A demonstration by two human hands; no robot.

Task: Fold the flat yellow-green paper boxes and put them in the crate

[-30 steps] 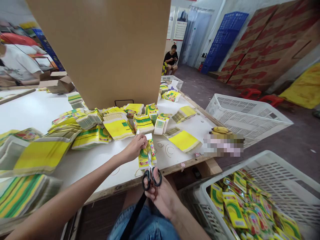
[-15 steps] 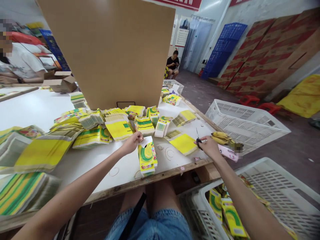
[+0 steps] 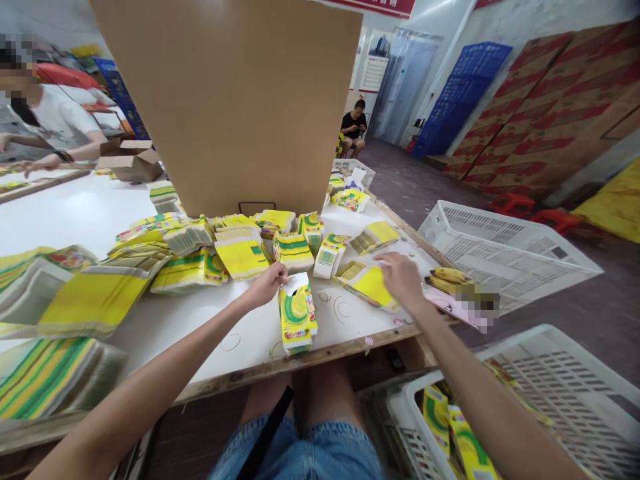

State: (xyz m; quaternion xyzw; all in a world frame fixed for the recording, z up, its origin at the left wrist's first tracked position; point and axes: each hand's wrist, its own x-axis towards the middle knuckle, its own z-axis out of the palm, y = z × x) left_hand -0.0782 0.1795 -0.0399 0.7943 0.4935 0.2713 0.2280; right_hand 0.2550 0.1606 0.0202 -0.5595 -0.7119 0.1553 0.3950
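Observation:
My left hand [image 3: 269,284] is closed in a pinch just above the upper left corner of a small stack of yellow and green printed cartons [image 3: 296,313]. What the fingertips hold, if anything, is too small to make out. My right hand [image 3: 404,279] hovers by a flat yellow stack of card blanks [image 3: 373,285], its fingers stretched out to the left, with nothing seen in them. Behind the hands stand further carton stacks, among them a white-sided bundle [image 3: 329,257] and a broad yellow bundle [image 3: 243,257].
A large cardboard sheet [image 3: 225,100] rises at the back. Bananas [image 3: 449,279] and a pink item [image 3: 453,305] lie at the table's right edge. White crates [image 3: 510,247] stand right, one holding cartons [image 3: 467,437]. Co-workers sit at the left [image 3: 70,123] and far back [image 3: 354,125].
The black-handled scissors have left my right hand and no longer show. That hand has moved left and up over the yellow blanks. My left hand keeps its pinch by the carton stack.

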